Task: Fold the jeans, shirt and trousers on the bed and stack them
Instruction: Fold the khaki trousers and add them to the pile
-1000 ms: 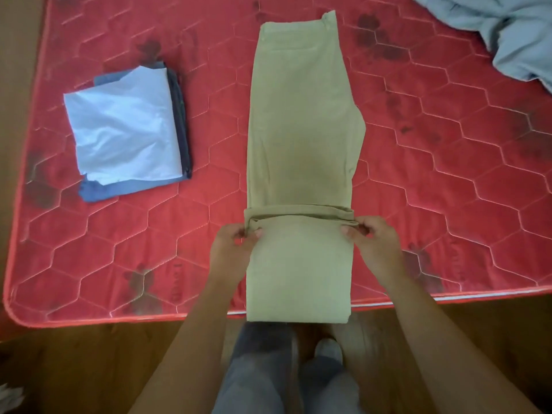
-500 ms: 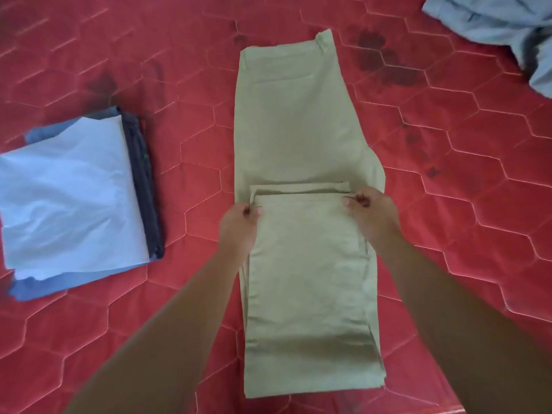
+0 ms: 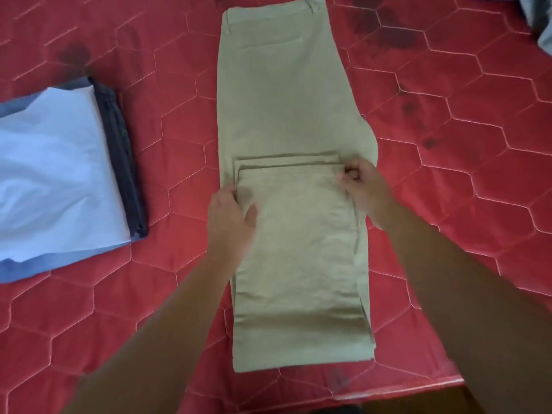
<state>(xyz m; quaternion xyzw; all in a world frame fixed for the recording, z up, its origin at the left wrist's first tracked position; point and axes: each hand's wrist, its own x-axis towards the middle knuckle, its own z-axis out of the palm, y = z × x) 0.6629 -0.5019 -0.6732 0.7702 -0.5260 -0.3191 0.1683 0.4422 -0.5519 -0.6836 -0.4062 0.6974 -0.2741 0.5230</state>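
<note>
Trousers (image 3: 286, 100): khaki, laid lengthwise mid-mattress, waistband at the far end. The legs are folded back over the seat, with the hem edge lying across the width at about mid-length.

Right hand (image 3: 363, 183): fingers curled, pinching the right corner of the hem.

Left hand (image 3: 231, 216): at the left edge just below the hem, thumb flat on the top layer. It is motion-blurred, so I cannot tell whether the fingers clamp the edge or only rest against it.

Mattress (image 3: 448, 204): red, hexagon quilting, dark stains near the far right.

Left of the trousers, apart from them, is a folded stack. Pale blue shirt (image 3: 53, 174) sits on top, a dark layer (image 3: 122, 150) shows along its right side, and a blue layer (image 3: 24, 270) lies beneath.

Grey-blue cloth (image 3: 542, 28) sits at the far right corner, cropped. Nothing lies between the hands and the stack.
</note>
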